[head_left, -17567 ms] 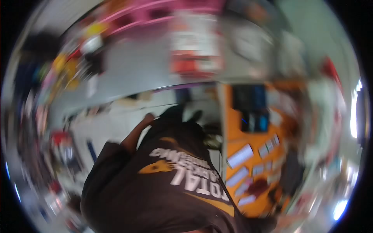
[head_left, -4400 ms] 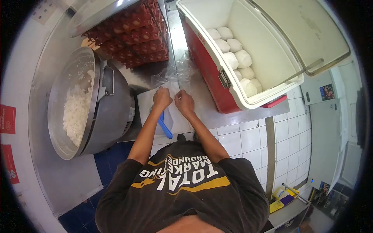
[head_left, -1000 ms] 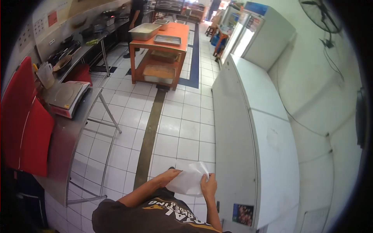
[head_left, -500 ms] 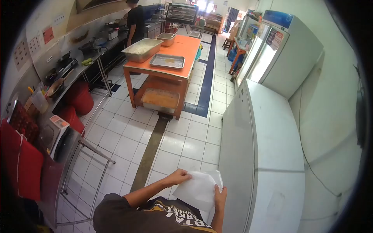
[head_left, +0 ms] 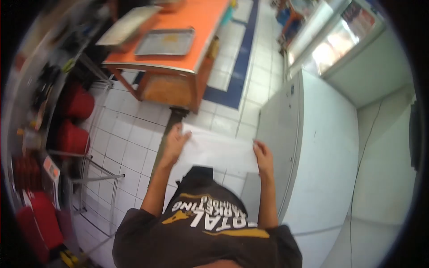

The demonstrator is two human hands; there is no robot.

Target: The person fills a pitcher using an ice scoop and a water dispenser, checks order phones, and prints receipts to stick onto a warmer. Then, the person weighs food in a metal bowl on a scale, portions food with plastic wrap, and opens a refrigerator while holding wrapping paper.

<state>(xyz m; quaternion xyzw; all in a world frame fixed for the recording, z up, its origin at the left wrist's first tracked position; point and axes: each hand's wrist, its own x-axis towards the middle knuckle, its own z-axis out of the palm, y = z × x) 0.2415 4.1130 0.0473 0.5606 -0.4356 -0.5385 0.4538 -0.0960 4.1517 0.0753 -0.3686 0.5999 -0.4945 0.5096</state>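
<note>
A thin white sheet is stretched out sideways in front of my body, above the tiled floor. Its left end is pinched in my left hand, thumb on top. The fingers of my right hand are closed on its right edge, close to the grey cabinet. Whether the sheet is paper or plastic, I cannot tell, as it is pale and slightly blurred.
Ahead stands an orange table bearing a shallow metal tray and a deeper pan. A grey cabinet flanks my right. Red bins and a metal frame are at left.
The sheet was bunched and angled near my chest; now it is spread wide. My hands have moved apart and farther forward. The view has tipped downward.
</note>
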